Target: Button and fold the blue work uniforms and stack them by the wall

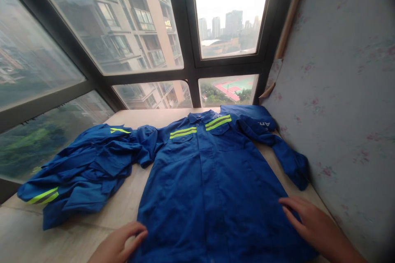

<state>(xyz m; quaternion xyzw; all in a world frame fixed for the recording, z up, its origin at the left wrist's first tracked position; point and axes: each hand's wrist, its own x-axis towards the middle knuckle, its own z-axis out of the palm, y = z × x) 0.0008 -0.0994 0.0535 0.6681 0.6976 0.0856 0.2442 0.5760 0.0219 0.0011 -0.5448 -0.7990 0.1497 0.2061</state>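
Pale ledge bears spread, wrinkled cloth jacket.

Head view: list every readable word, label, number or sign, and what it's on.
"An": white lettering on the folded blue cloth at the back right; reading uncertain, the rest unclear.
Small white marks above a chest stripe on the spread jacket: too small to read.
No other text legible.
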